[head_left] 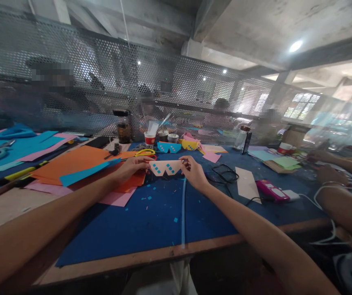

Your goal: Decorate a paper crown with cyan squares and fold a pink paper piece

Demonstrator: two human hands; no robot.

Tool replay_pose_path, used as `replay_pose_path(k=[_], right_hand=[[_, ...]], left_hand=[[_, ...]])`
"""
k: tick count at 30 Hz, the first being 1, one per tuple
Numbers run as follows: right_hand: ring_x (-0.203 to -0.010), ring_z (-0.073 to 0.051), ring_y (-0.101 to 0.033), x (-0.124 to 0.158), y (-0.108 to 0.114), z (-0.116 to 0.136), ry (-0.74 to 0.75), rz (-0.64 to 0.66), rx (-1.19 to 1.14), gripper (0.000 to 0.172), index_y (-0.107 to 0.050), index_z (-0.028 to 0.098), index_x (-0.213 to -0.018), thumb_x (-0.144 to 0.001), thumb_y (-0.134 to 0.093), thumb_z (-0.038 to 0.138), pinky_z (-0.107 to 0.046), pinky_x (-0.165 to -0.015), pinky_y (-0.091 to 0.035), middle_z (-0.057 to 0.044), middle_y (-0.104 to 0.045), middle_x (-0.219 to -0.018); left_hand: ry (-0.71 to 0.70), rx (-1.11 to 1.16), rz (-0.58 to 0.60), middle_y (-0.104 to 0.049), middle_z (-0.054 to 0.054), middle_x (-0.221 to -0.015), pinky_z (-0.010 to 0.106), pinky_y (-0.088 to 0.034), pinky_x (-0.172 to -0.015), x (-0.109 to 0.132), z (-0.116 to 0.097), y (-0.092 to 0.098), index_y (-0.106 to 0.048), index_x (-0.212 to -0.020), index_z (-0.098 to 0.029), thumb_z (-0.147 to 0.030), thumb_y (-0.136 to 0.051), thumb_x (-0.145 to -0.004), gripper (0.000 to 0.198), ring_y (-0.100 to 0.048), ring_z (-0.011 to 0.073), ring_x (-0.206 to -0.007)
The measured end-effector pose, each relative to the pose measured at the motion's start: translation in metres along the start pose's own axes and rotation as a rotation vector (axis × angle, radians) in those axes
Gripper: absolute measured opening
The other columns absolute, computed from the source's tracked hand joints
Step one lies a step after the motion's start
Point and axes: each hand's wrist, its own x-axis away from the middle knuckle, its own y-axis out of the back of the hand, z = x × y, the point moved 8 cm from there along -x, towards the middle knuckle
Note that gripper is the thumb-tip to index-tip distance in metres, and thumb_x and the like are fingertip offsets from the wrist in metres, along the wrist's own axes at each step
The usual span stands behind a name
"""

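Both my hands hold a pale peach paper cut-out [165, 167] with a zigzag lower edge and small blue squares stuck on it, just above the dark blue table cover [151, 217]. My left hand [132, 165] pinches its left end and my right hand [193, 172] pinches its right end. A thin light-blue paper strip [183, 213] hangs down from near my right hand toward the table's front edge. Tiny blue paper scraps lie scattered on the cover below the cut-out.
Orange sheets [74, 164], pink and blue paper lie at left, with yellow-handled scissors [145, 153] behind my left hand. Finished blue and yellow cut-outs [169, 147], cups, a jar [123, 127] stand at the back. Black cable [223, 173], a pink device [271, 190] and another person's arms [341, 196] are at right.
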Motion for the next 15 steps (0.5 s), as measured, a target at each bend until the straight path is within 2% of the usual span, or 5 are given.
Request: replay_pose_path(k=[15], right_hand=[[-0.077, -0.018, -0.073, 0.0010, 0.0015, 0.0026, 0.011, -0.001, 0.003, 0.023, -0.067, 0.024, -0.117, -0.095, -0.060, 0.028, -0.029, -0.073, -0.060, 0.000, -0.071, -0.091]], left_hand=[[0.016, -0.009, -0.005, -0.082, 0.008, -0.095, 0.035, -0.059, -0.075, 0.0012, -0.0008, 0.0013, -0.083, -0.114, -0.017, -0.040, -0.092, -0.073, 0.048, -0.069, 0.0197, -0.073]])
